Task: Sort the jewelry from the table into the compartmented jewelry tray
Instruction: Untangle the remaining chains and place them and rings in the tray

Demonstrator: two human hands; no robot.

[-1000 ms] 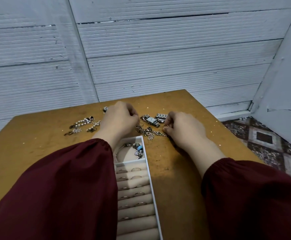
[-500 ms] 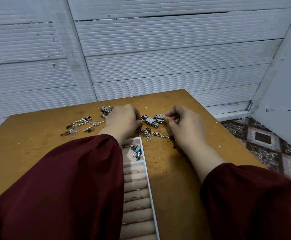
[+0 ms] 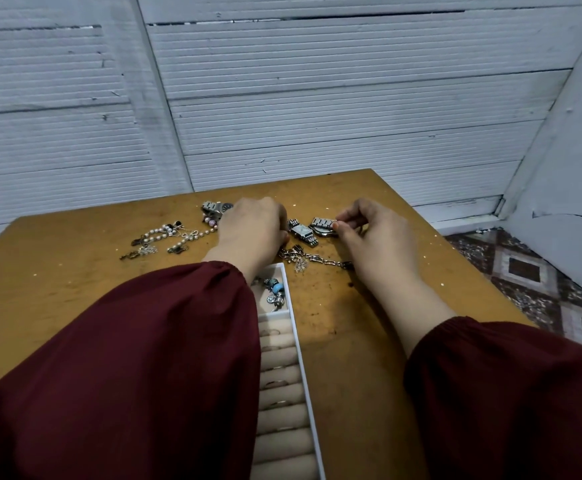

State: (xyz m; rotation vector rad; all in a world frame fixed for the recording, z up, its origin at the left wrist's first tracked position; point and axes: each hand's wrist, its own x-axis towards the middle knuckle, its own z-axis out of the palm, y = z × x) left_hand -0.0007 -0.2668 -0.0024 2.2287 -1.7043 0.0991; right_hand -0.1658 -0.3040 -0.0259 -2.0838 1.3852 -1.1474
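At 12 o'clock on the counter [image 3: 75, 271], beyond the tray [image 3: 294, 327], the unsorted jewelry lies loose. My right grip [image 3: 372, 233] is clamped by thumb and fingertip on the end of a watch [image 3: 322, 226], at 1 o'clock from the tray's top. A pinch that thin may let the heavy watch swing or slip. The square watch [image 3: 301, 233] lies just beside it at 9 o'clock, and I judge the bands could catch and drag it along. The chain [image 3: 313, 259] at 6 o'clock could snag too.

My left grip [image 3: 251, 226] curls down over the pile. Whether it holds anything I cannot tell. Its sleeve [image 3: 144, 358] hides most of the tray, so I might misjudge a compartment or brush the pearls [image 3: 165, 235] at 10 o'clock.
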